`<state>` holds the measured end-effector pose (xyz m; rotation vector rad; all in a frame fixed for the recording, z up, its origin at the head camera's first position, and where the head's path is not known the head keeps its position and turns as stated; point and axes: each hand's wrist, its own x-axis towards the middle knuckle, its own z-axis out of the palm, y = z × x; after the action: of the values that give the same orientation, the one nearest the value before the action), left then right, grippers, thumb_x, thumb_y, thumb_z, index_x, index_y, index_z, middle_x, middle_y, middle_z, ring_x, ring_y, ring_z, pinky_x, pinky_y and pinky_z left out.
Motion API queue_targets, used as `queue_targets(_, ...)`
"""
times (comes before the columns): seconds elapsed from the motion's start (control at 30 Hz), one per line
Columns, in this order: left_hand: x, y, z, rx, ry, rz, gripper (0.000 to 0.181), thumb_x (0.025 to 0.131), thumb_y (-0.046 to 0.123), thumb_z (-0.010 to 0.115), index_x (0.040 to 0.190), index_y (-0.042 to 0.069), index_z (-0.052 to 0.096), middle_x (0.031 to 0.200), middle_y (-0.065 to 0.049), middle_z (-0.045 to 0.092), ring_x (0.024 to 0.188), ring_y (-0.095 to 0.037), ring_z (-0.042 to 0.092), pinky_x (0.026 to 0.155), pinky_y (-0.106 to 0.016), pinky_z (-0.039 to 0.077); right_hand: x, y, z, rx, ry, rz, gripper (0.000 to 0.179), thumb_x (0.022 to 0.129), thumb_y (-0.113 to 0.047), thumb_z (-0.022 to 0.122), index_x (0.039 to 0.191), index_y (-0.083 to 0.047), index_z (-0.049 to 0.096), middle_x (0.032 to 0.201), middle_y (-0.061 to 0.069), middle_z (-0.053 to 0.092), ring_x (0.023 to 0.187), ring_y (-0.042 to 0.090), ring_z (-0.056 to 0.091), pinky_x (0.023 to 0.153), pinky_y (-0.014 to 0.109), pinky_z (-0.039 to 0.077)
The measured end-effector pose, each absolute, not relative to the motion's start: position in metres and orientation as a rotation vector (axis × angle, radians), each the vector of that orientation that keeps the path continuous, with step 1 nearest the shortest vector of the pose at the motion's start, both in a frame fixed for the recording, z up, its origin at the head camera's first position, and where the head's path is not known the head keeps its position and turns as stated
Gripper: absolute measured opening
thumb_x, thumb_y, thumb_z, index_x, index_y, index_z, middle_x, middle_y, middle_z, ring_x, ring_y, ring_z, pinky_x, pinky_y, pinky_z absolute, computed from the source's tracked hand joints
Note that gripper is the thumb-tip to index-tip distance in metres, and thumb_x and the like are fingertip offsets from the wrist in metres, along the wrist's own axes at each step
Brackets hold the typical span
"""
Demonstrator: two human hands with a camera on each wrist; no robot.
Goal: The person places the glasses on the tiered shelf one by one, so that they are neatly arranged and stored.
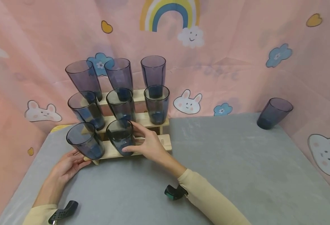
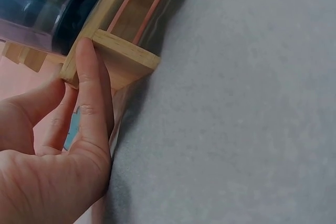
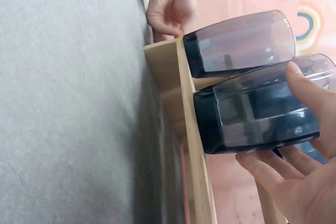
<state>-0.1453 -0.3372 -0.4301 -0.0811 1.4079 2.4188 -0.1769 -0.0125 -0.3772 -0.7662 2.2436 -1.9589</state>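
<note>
A three-step wooden rack (image 1: 165, 143) carries smoky blue-purple glasses in rows. My right hand (image 1: 151, 145) grips a tumbler (image 1: 118, 139) in the front row, thumb on the near side and fingers round the back. Its base meets the lowest step in the right wrist view. Beside it on the left stands another glass (image 1: 84, 142), also on that step. With thumb and fingertips, my left hand (image 1: 66, 165) pinches the left end of the lowest step; the board's corner (image 2: 126, 51) shows close up in the left wrist view.
The upper two steps each hold three glasses, among them a back-row glass (image 1: 153, 72) and a middle-row glass (image 1: 157, 104). A single glass (image 1: 274, 113) stands at the table's far right. Behind the grey tabletop (image 1: 224, 162) hangs a pink printed curtain (image 1: 238, 87).
</note>
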Motion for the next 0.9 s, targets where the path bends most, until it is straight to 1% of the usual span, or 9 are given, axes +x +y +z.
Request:
queue_targets(0.07, -0.145, -0.338, -0.430, -0.072, 1.395, 2.428, 0.042, 0.101, -0.008, 0.041, 0.128, 0.021, 0.053, 0.109, -0.002, 0.070, 0.098, -0.016, 0.067, 0.081, -0.032, 0.057, -0.177, -0.013, -0.376, -0.743, 2.256, -1.930, 0.084, 0.071, -0.012, 0.089, 0.144, -0.016, 0.048, 0.132, 0.007, 0.060, 0.116, 0.021, 0.061, 0.092, 0.029, 0.053)
queue_targets(0.13, -0.145, -0.338, -0.431, -0.074, 1.402, 2.427, 0.039, 0.101, -0.008, 0.042, 0.116, 0.024, 0.059, 0.109, -0.002, 0.070, 0.098, -0.016, 0.067, 0.081, -0.032, 0.057, -0.176, -0.013, -0.376, -0.716, 2.272, -1.914, 0.081, 0.071, -0.014, 0.089, 0.142, -0.014, 0.050, 0.132, 0.007, 0.061, 0.117, 0.020, 0.061, 0.092, 0.027, 0.053)
queue_targets(0.23, -0.146, -0.338, -0.431, -0.070, 1.436, 2.408, 0.038, 0.101, -0.007, 0.044, 0.126, 0.021, 0.051, 0.110, -0.001, 0.069, 0.099, -0.015, 0.067, 0.082, -0.032, 0.057, -0.177, -0.012, -0.377, -0.691, 2.292, -1.896, 0.077, 0.072, -0.015, 0.089, 0.139, -0.012, 0.051, 0.131, 0.006, 0.061, 0.117, 0.020, 0.061, 0.092, 0.026, 0.052)
queue_targets(0.37, -0.146, -0.340, -0.437, -0.041, 1.480, 2.385, 0.049, 0.100, -0.003, 0.050, 0.141, 0.017, 0.033, 0.112, 0.002, 0.069, 0.101, -0.013, 0.066, 0.084, -0.031, 0.056, -0.174, -0.008, -0.376, -0.750, 2.379, -1.814, 0.076, 0.074, -0.020, 0.088, 0.139, -0.011, 0.051, 0.132, 0.004, 0.060, 0.117, 0.018, 0.060, 0.096, 0.030, 0.051)
queue_targets(0.47, -0.144, -0.343, -0.443, -0.008, 1.488, 2.371, 0.052, 0.100, -0.001, 0.052, 0.144, 0.016, 0.031, 0.113, 0.001, 0.069, 0.102, -0.013, 0.066, 0.086, -0.031, 0.056, -0.169, 0.004, -0.372, -0.842, 2.497, -1.765, 0.072, 0.076, -0.023, 0.087, 0.138, -0.008, 0.053, 0.133, 0.005, 0.060, 0.119, 0.020, 0.058, 0.098, 0.033, 0.049)
queue_targets(0.6, -0.144, -0.344, -0.443, -0.035, 1.497, 2.361, 0.041, 0.100, -0.002, 0.049, 0.135, 0.018, 0.040, 0.111, 0.000, 0.069, 0.101, -0.014, 0.066, 0.085, -0.032, 0.056, -0.163, 0.030, -0.361, -0.962, 2.606, -1.804, 0.062, 0.077, -0.017, 0.085, 0.132, -0.001, 0.058, 0.130, 0.011, 0.061, 0.119, 0.028, 0.058, 0.098, 0.039, 0.050)
queue_targets(0.7, -0.144, -0.342, -0.439, -0.124, 1.504, 2.361, 0.040, 0.101, -0.004, 0.047, 0.132, 0.020, 0.039, 0.108, 0.001, 0.069, 0.098, -0.013, 0.066, 0.083, -0.032, 0.057, -0.164, 0.053, -0.353, -0.984, 2.647, -1.825, 0.055, 0.080, -0.013, 0.083, 0.128, 0.001, 0.061, 0.126, 0.013, 0.063, 0.117, 0.028, 0.059, 0.096, 0.042, 0.051)
queue_targets(0.83, -0.145, -0.340, -0.434, -0.197, 1.489, 2.359, 0.052, 0.102, -0.005, 0.043, 0.145, 0.018, 0.024, 0.106, 0.002, 0.069, 0.097, -0.013, 0.066, 0.083, -0.032, 0.057, -0.170, 0.090, -0.346, -0.917, 2.747, -1.775, 0.050, 0.084, -0.014, 0.080, 0.128, -0.001, 0.061, 0.124, 0.010, 0.066, 0.115, 0.022, 0.061, 0.095, 0.038, 0.052)
queue_targets(0.9, -0.147, -0.339, -0.433, -0.195, 1.489, 2.355, 0.053, 0.102, -0.005, 0.042, 0.146, 0.018, 0.022, 0.107, 0.002, 0.069, 0.097, -0.012, 0.066, 0.083, -0.032, 0.056, -0.174, 0.109, -0.345, -0.861, 2.820, -1.738, 0.049, 0.085, -0.015, 0.078, 0.129, -0.002, 0.060, 0.124, 0.009, 0.066, 0.114, 0.021, 0.061, 0.096, 0.037, 0.051)
